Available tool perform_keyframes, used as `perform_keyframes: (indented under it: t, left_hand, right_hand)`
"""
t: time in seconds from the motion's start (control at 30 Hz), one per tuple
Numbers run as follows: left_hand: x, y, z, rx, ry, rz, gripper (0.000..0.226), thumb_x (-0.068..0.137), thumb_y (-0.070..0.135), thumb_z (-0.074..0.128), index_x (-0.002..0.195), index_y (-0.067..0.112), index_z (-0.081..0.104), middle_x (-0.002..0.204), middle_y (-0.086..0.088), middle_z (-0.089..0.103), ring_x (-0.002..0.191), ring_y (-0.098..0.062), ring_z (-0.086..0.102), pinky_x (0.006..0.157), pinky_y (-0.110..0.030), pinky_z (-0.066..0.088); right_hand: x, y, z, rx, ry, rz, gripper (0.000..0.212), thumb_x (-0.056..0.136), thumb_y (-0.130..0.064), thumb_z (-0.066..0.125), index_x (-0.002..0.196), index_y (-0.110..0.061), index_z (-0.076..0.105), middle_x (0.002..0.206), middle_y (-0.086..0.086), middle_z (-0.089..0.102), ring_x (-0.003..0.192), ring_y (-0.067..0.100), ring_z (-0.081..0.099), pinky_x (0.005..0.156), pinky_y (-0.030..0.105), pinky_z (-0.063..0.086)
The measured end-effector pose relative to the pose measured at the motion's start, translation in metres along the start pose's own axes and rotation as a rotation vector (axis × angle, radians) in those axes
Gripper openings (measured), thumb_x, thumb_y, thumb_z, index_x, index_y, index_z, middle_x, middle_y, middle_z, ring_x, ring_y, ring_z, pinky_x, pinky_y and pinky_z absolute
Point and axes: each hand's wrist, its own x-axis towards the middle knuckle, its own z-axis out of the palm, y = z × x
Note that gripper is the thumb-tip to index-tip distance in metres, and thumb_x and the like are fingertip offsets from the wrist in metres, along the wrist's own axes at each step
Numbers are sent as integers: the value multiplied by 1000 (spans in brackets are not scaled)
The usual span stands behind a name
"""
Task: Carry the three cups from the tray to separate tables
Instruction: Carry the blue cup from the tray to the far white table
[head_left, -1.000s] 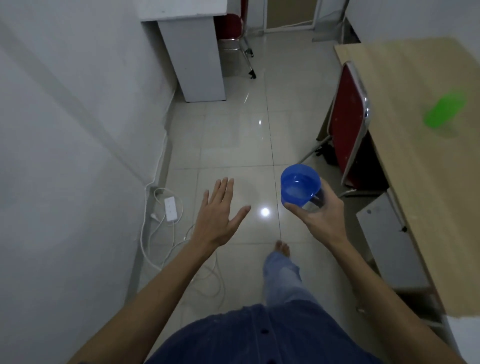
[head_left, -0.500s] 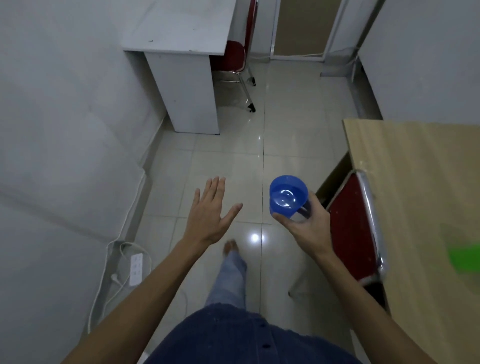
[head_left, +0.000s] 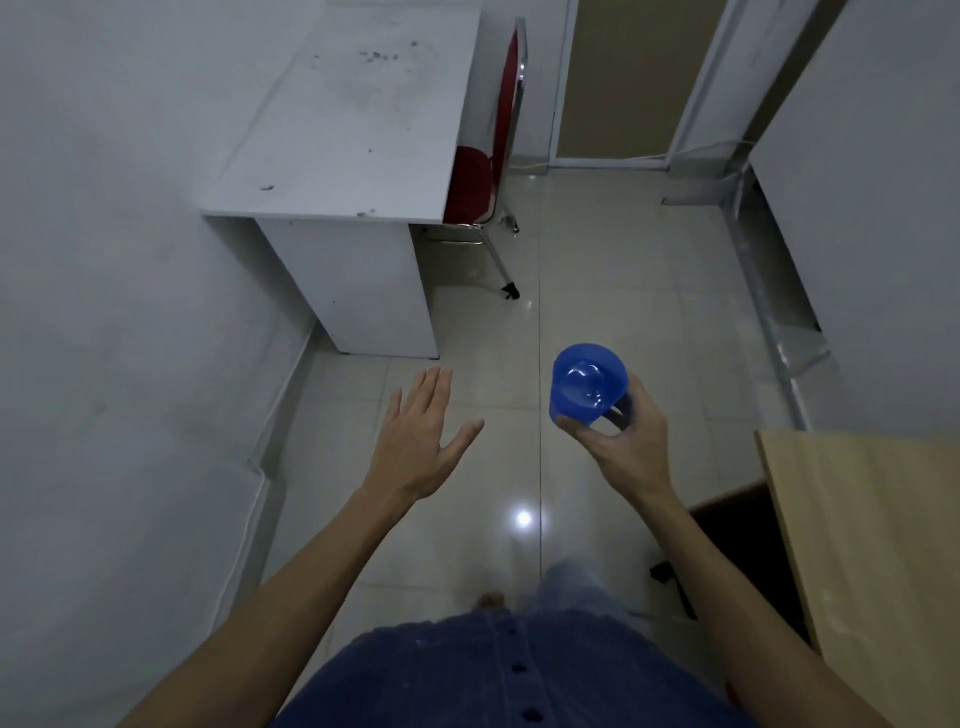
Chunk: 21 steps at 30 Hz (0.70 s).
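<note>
My shirt (head_left: 509, 670) fills the bottom edge, with one knee pushing out ahead of it over the tiles (head_left: 623, 270), so I judge I am mid-stride. My right hand (head_left: 626, 447) is wrapped around the lower part of the blue cup (head_left: 587, 382), fingers curled on its far side and thumb across the near side; the cup is upright, mouth up, carried in the air over the floor, touching nothing but my hand. My left hand (head_left: 423, 441) is empty, fingers spread wide and flat, held out beside me for balance.

At my right, only a corner of the wooden table (head_left: 872, 519) shows. A second ago that table ran along my whole right side with a green cup standing on it and a red chair tucked against it; now the green cup has slipped out of sight behind me. I take that to mean one cup is delivered and I have walked past its table.

Ahead and to the left, the white table (head_left: 363, 130) has grown from a far corner of the room to fill the upper middle of my view, its top bare but for some dark specks, with a red chair (head_left: 483, 171) tucked at its right side. It is the likely home for the blue cup, though the cup is not yet over it.
</note>
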Motion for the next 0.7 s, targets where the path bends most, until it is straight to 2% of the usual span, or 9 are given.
perform_keyframes:
  t: [0.17,0.3,0.37,0.47,0.6,0.7]
  left_hand:
    - [139,-32,9,-23,44,-67,87,101,72,27,166,16,12,173,-5,13,160,-20,8,129,-46,6]
    - [255,-53,15,-34,67,-146,87,100,73,26,166,18,12,173,-3,12,160,-19,6,129,-48,7]
    - [308,-56,10,-66,88,-198,89,98,76,22,166,18,12,173,-3,12,160,-19,6,129,-50,9]
    - [375,-57,3,-127,127,-288,95,95,81,16,166,17,13,173,-4,14,160,-20,9,129,-49,9]
    - [457,-73,1,-142,126,-391,101,90,87,10,166,20,12,173,-1,11,160,-19,6,129,-47,7]
    - [518,-98,-4,-160,156,-423,105,88,87,6,165,17,15,173,-2,14,160,-21,7,129,-49,8]
  right_hand:
    - [155,28,27,-21,-59,-21,75,74,-17,95,139,-13,60,127,-2,69,117,15,69,98,32,60]
    - [282,45,44,-4,-121,-49,77,73,-16,95,141,-16,59,129,-7,68,119,12,67,98,27,58]
    - [344,45,51,-22,-187,-51,76,74,-18,95,141,-18,59,129,-8,68,119,11,67,99,30,58]
    - [431,43,66,-36,-250,-53,74,73,-16,95,138,-20,60,128,-9,69,117,8,67,101,36,59]
    - [535,42,98,-45,-336,-50,75,73,-15,96,135,-32,59,127,-12,68,117,7,67,101,33,58]
    - [612,49,131,-51,-387,-58,79,73,-15,96,141,-27,58,130,-10,68,119,8,67,100,30,58]
